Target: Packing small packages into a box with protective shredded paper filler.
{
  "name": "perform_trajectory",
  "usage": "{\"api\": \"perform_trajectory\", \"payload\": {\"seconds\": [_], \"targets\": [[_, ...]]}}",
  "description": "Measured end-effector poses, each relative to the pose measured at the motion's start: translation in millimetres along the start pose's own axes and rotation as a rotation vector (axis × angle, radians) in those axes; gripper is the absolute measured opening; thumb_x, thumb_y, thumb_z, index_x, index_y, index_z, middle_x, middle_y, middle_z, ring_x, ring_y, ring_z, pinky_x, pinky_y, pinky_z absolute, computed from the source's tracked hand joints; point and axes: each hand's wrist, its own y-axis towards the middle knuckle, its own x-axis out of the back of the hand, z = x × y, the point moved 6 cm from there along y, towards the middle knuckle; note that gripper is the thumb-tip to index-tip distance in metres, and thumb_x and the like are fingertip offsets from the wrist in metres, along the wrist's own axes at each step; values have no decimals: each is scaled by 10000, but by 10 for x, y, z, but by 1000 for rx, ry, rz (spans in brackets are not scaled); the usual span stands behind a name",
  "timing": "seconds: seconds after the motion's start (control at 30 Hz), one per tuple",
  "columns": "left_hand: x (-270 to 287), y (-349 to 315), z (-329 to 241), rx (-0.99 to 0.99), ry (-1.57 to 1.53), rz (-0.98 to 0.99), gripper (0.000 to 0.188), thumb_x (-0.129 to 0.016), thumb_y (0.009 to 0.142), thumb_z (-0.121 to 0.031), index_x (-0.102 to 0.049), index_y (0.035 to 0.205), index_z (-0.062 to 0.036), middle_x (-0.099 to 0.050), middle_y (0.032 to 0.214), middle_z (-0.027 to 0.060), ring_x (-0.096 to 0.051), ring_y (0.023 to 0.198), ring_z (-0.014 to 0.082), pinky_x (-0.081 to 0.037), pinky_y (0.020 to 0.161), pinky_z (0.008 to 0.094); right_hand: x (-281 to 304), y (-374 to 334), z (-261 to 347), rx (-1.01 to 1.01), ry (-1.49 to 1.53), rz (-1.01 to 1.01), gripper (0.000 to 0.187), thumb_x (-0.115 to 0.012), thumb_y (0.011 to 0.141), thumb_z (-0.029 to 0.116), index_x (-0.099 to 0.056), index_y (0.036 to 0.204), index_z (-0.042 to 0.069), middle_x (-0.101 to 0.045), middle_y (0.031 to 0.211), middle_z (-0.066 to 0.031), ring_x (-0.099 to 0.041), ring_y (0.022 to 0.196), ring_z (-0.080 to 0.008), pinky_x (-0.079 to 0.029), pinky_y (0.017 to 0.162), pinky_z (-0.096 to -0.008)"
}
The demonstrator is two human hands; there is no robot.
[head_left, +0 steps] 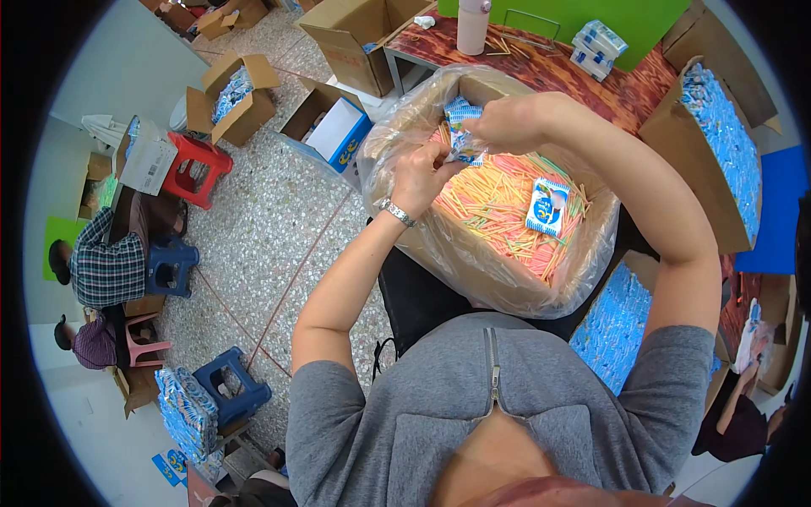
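Over the far left part of a plastic-lined brown cardboard box (473, 269), the bare right hand (514, 123) and bare left hand (421, 176) both pinch one blue-and-white wrapped packet (457, 127). Inside the box, another blue-and-white packet (547, 208) lies on thin pink, yellow and green sticks (486, 215).

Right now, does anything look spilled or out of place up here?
Yes: a few thin sticks lie loose on the table near the bottle, possibly spilled, since the main heap is in the box.
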Motion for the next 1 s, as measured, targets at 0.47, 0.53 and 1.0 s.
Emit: {"api": "perform_trajectory", "payload": {"seconds": [0.47, 0.53, 1.0], "targets": [[-349, 300, 302, 16, -278, 75, 183, -692, 815, -151, -598, 845, 3, -675, 762, 145, -669, 710, 242, -499, 645, 340, -534, -44, -461, -3, 458, -841, 428, -658, 858, 219, -520, 1225, 45, -618, 1043, -178, -609, 918, -358, -496, 790, -420], [-583, 400, 733, 102, -323, 122, 173, -690, 809, -142, -611, 872, -2, -680, 778, 145, -676, 731, 238, -503, 659, 341, -785, -81, -557, -162, 444, -958, 346, -647, 862, 225, -566, 1139, 35, -609, 1060, -177, -604, 967, -352, -495, 805, -428], [-1174, 558, 1431, 562, -48, 349, 230, -768, 669, -148, -659, 797, 9, -689, 723, 116, -669, 537, 200, -538, 559, 323, -2381, -511, -847, -698, 439, -559, 268, -711, 768, 265, -597, 932, 86, -597, 945, -123, -611, 929, -317, -488, 758, -446]]}}
